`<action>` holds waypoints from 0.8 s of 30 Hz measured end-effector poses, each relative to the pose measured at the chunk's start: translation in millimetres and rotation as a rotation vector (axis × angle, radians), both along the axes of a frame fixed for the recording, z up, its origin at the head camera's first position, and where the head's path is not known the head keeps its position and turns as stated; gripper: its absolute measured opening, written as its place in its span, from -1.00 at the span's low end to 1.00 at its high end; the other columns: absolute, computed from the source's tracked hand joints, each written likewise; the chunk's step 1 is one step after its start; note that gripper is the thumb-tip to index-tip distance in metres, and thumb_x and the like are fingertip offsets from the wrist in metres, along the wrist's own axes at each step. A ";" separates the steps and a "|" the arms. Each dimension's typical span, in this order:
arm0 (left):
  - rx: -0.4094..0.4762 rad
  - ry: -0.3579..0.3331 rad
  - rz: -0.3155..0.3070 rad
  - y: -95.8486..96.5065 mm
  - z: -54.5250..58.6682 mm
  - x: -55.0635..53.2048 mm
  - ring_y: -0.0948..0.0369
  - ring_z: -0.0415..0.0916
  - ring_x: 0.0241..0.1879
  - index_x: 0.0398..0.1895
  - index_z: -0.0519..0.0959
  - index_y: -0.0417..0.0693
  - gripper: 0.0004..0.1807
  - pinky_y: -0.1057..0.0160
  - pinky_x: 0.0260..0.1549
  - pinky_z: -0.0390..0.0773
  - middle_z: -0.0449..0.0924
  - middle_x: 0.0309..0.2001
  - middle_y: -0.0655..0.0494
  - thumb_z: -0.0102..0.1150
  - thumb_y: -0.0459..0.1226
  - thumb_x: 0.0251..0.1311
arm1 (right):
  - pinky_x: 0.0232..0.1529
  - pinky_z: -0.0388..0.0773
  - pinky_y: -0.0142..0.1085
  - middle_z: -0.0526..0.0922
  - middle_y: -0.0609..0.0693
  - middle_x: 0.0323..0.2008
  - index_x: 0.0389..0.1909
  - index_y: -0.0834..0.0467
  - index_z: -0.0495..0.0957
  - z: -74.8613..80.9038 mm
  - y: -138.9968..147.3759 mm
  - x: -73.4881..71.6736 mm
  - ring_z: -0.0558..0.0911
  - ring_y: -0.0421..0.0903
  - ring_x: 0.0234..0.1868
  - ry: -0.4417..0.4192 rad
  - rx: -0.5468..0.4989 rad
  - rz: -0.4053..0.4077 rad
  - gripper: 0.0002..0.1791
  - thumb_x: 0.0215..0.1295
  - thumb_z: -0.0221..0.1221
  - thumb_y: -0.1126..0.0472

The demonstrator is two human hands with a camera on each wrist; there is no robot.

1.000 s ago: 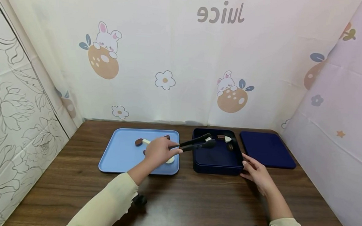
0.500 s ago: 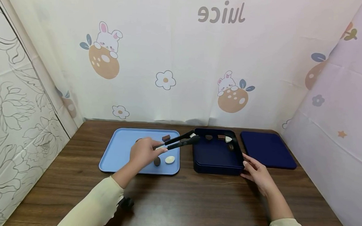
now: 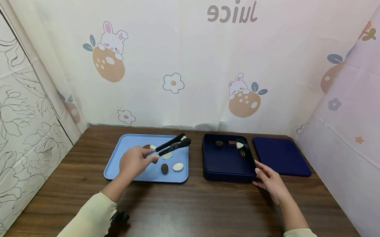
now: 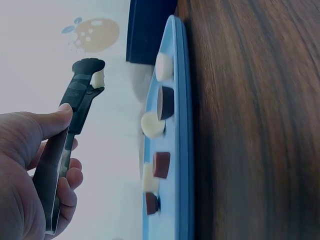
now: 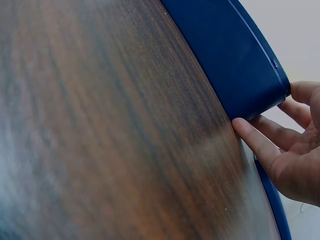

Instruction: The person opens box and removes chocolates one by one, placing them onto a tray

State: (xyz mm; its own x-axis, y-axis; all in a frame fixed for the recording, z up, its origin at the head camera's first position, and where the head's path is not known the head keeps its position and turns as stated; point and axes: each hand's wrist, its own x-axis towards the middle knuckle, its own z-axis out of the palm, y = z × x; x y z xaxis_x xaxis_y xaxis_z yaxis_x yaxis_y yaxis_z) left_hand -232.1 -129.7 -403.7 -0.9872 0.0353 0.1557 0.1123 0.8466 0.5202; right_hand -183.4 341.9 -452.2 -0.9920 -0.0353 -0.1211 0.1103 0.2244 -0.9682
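My left hand [image 3: 132, 164] grips a pair of black-tipped tongs [image 3: 172, 145], held above the light blue tray [image 3: 116, 170]. A small pale block [image 4: 98, 79] shows between the tong tips in the left wrist view. On the tray lie a dark oval chocolate [image 3: 164, 168], a white oval chocolate [image 3: 178, 167] and several more brown and cream chocolates, partly hidden by hand and tongs. My right hand [image 3: 271, 185] touches the front right corner of the navy box [image 3: 228, 177] with extended fingers. Inside the box sit a dark heart-like chocolate [image 3: 219, 143], a white chocolate [image 3: 239, 145] and other brown pieces along the back.
A flat navy lid [image 3: 281, 157] lies right of the box on the brown wooden table [image 3: 204, 212]. Behind the table hangs a printed curtain [image 3: 193, 54]. A gap of bare wood separates tray and box.
My left hand has carried the tongs leftward from over the box to over the tray. The dark heart-like chocolate now shows at the box's back left. The right hand stays put.
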 end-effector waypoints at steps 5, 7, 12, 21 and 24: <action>0.015 -0.004 0.040 -16.5 -4.2 2.4 0.15 0.36 -0.49 -0.05 0.74 0.11 -0.55 0.23 -0.63 0.27 0.59 -0.39 0.08 0.36 0.13 0.08 | 0.04 0.54 -0.14 -0.07 0.35 0.46 0.55 0.17 -0.08 0.1 -0.3 -0.2 0.11 0.26 0.36 0.000 -0.004 0.003 -0.30 0.55 -0.07 0.03; 0.003 0.016 0.056 -23.2 -6.2 3.8 0.14 0.40 -0.45 -0.06 0.75 0.09 -0.55 0.24 -0.60 0.30 0.67 -0.28 0.03 0.35 0.13 0.09 | 0.04 0.54 -0.14 -0.08 0.35 0.46 0.55 0.16 -0.08 0.1 -0.4 -0.4 0.11 0.26 0.36 -0.001 -0.005 0.004 -0.31 0.55 -0.07 0.03; -0.018 0.021 0.105 -37.7 -8.8 7.2 0.11 0.45 -0.42 -0.02 0.73 0.04 -0.50 0.23 -0.62 0.33 0.68 -0.06 -0.10 0.31 0.15 0.12 | 0.04 0.54 -0.14 -0.05 0.34 0.45 0.55 0.17 -0.07 -0.3 -0.2 -0.9 0.14 0.23 0.34 0.001 -0.003 0.002 -0.31 0.55 -0.07 0.04; -0.026 -0.014 0.182 -57.3 -9.5 10.0 0.14 0.35 -0.55 0.08 0.67 0.02 -0.43 0.23 -0.69 0.26 0.67 -0.35 -0.04 0.25 0.18 0.16 | 0.03 0.55 -0.14 -0.03 0.34 0.44 0.55 0.18 -0.07 -1.2 0.7 -0.6 0.16 0.22 0.32 0.007 0.006 0.001 -0.29 0.54 -0.06 0.01; -0.036 -0.022 0.203 -64.2 -10.0 10.5 0.13 0.32 -0.57 0.10 0.66 0.01 -0.42 0.22 -0.69 0.25 0.55 -0.49 0.01 0.24 0.18 0.17 | 0.03 0.55 -0.15 -0.03 0.34 0.44 0.54 0.19 -0.07 -1.9 0.4 -1.0 0.16 0.22 0.32 0.009 0.001 -0.001 -0.29 0.54 -0.06 0.01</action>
